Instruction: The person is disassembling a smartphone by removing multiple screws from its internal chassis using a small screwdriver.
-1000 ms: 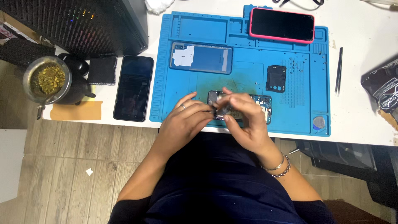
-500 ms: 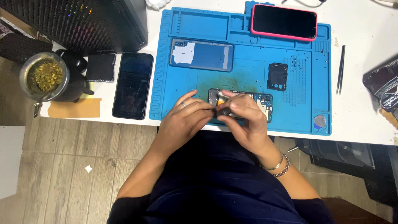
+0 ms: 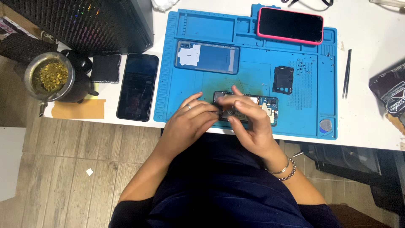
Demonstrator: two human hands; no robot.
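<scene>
White tabletop [image 3: 371,126] carries a blue repair mat [image 3: 253,76]; on its near edge lies an opened phone [image 3: 263,107]. Since a moment ago the right hand [image 3: 249,122] has opened flat above it, fingers released, while the left hand [image 3: 190,122] pinches its end

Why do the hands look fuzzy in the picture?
In the head view, the right hand is smeared by motion blur and the left hand is slightly soft, while the blue mat and the pink-cased phone stay sharp; light is even, without strong glare.
</scene>
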